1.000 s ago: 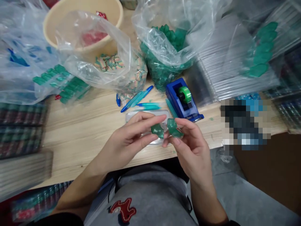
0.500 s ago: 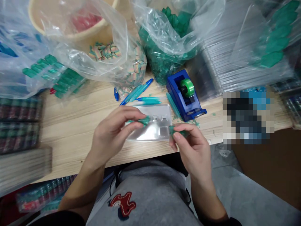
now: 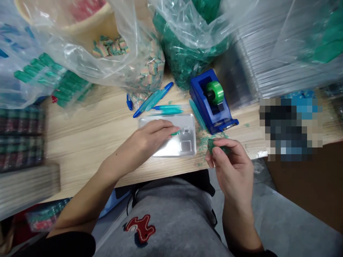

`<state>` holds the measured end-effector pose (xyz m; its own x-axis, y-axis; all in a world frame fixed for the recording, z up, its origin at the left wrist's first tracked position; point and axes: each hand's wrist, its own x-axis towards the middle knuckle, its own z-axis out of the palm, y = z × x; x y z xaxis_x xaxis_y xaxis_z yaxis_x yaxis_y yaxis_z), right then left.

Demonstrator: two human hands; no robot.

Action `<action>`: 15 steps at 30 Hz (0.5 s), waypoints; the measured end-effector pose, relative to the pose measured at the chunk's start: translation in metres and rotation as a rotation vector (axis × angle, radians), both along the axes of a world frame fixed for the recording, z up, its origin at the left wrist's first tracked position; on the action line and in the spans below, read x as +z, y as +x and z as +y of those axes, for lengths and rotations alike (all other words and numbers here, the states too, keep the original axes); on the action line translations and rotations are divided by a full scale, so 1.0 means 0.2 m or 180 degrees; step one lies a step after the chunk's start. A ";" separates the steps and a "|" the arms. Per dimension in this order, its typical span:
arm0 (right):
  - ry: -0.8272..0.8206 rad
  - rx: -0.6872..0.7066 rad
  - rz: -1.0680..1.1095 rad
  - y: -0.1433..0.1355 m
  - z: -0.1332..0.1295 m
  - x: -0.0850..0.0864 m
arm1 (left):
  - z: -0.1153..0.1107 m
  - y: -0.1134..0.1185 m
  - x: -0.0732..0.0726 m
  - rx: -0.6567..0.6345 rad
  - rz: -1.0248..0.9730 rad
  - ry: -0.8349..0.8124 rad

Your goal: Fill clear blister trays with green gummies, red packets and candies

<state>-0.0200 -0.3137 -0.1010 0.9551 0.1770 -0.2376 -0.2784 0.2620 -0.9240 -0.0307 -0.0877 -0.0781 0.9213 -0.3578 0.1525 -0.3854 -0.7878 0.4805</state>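
Note:
A shallow clear plastic tray (image 3: pixel 175 146) with small square recesses lies on the wooden table. Over its left half reaches my left hand (image 3: pixel 154 135), fingers together, with a small green piece (image 3: pixel 175 133) at the fingertips. Whether that piece touches the tray is hard to tell. My right hand (image 3: pixel 233 160), raised right of the tray, pinches a dark green translucent piece (image 3: pixel 211 145) between thumb and fingers; part of it is hidden by the fingers. Behind the tray lie blue pens (image 3: pixel 152 100) and a teal stick (image 3: pixel 197 115).
A blue tape dispenser (image 3: pixel 207 85) with green tape stands right of the tray. Behind are bags of striped pieces (image 3: pixel 150 73) and green pieces (image 3: pixel 184 60). Stacked clear trays (image 3: pixel 278 64) fill the back right. Green crumbs (image 3: pixel 219 135) dot the table. Packed tubes (image 3: pixel 21 142) stand left.
My left hand has moved right and lowered over the tray with its green piece. My right hand has drawn away to the right, still pinching its piece. The view has shifted slightly.

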 end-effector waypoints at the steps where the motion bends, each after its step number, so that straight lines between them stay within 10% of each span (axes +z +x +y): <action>1: -0.0006 0.0005 -0.0010 0.00 0.00 0.00 | 0.01 0.00 0.00 0.0007 0.0040 -0.0015; 10: -0.0271 0.0076 -0.0190 -0.02 0.05 0.04 | -0.01 0.03 0.01 0.0008 -0.0286 0.0058; 15: 0.0006 0.0168 -0.0125 -0.02 0.09 0.09 | -0.13 -0.04 0.10 0.0179 0.0192 -0.1085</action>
<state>-0.0243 -0.2954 -0.0821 0.9530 0.2279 -0.1996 -0.2553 0.2497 -0.9340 -0.0392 -0.1133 -0.0573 0.9491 -0.2440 0.1990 -0.3088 -0.5973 0.7402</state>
